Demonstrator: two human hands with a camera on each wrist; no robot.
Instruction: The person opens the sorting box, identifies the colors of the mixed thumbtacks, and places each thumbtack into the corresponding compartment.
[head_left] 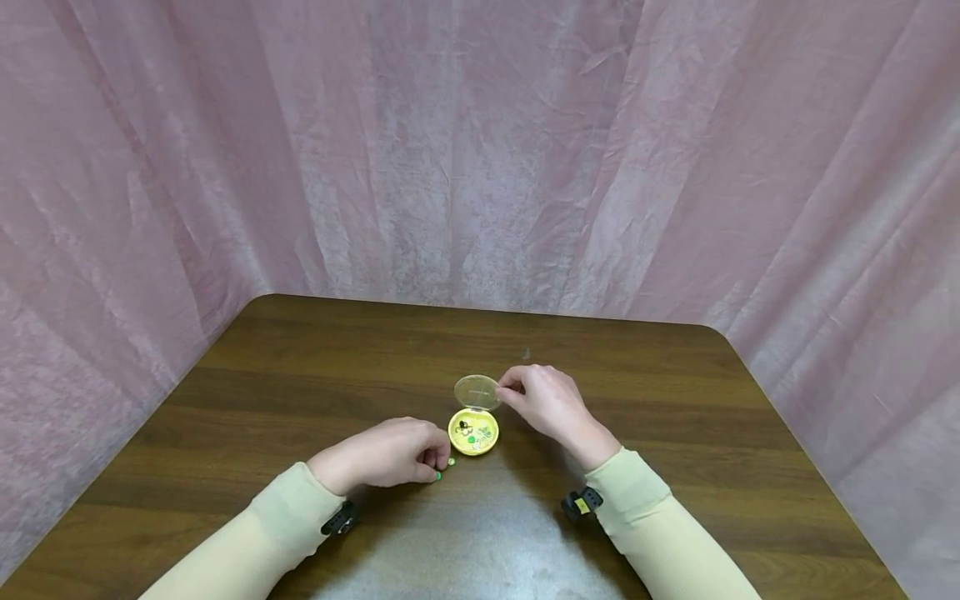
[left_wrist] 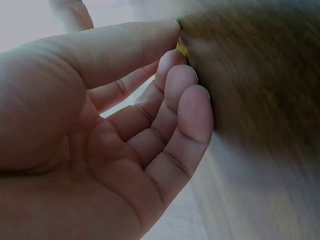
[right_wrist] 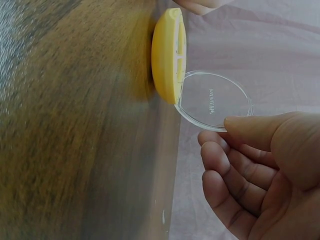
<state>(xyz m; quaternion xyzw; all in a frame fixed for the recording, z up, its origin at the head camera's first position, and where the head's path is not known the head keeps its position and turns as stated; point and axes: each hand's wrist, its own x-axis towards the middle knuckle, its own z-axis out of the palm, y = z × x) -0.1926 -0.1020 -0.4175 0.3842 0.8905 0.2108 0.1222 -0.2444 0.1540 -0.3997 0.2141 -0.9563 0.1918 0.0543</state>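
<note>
A round yellow pill case (head_left: 473,451) stands on the table with its clear lid (head_left: 476,392) raised at the back. Small green, black and pale pieces (head_left: 471,439) lie inside it. My right hand (head_left: 551,404) pinches the lid's right edge between thumb and fingers, as the right wrist view also shows at the lid (right_wrist: 215,100). To the left of the case, my left hand (head_left: 393,454) is low at the tabletop, thumb and index finger pinching a small green piece (head_left: 438,476), mostly hidden at the fingertips. Beside those fingertips lies another small green-yellow piece (head_left: 452,461).
The brown wooden table (head_left: 600,358) extends around the case on all sides. Pink curtains (head_left: 480,167) hang behind and beside it. Each wrist bears a black strap, such as the right strap (head_left: 582,503).
</note>
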